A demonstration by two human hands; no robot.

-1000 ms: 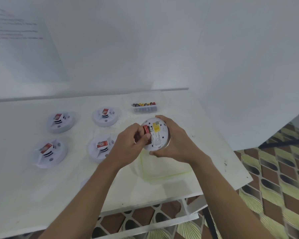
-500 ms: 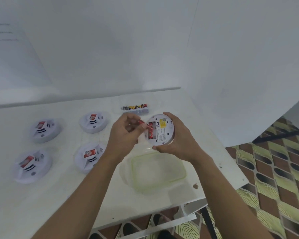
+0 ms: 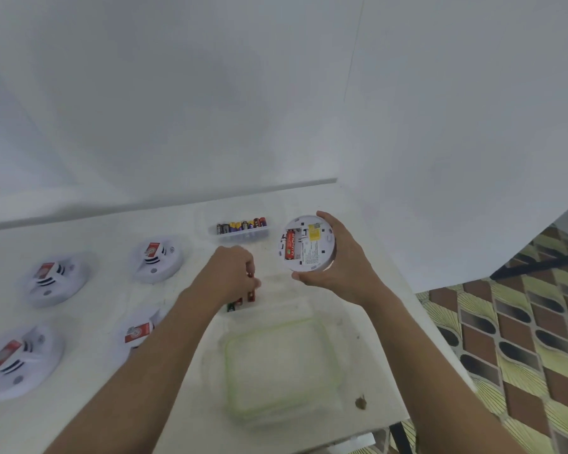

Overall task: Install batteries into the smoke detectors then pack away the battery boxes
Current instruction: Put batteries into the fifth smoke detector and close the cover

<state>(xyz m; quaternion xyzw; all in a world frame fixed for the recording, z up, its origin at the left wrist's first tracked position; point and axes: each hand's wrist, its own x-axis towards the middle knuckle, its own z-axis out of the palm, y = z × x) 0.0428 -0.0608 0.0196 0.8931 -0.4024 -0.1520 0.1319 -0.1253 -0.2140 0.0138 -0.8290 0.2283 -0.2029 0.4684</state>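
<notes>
Step in hand: fitting batteries into one smoke detector; judging by the half-filled bay, this unit is partway done.
Right hand (image 3: 345, 263): wrapped round the rim of the held detector (image 3: 312, 253), which is lifted off the tabletop (image 3: 112, 299) with its back tilted toward the camera.
Battery bay: one red battery (image 3: 290, 246) sits in it; the slot beside it looks vacant.
Left hand (image 3: 230, 276): down at the loose batteries (image 3: 243, 299) just left of the held detector, fingers curled over them. It may be pinching a red cell, but the knuckles hide the fingertips, so I cannot tell.
Battery box (image 3: 243, 231): at the back of the tabletop, a row of cells standing in it, apart from both hands.
Other detectors (image 3: 159, 258): four lie face-up on the left, well apart from the hands.
Clear container (image 3: 279, 365): near the front edge, between the forearms.
Next move calls for: lifting one cell clear of its neighbours, turning it to suit the bay's polarity marks, then pressing it in beside the seated battery while the right hand steadies the detector.
</notes>
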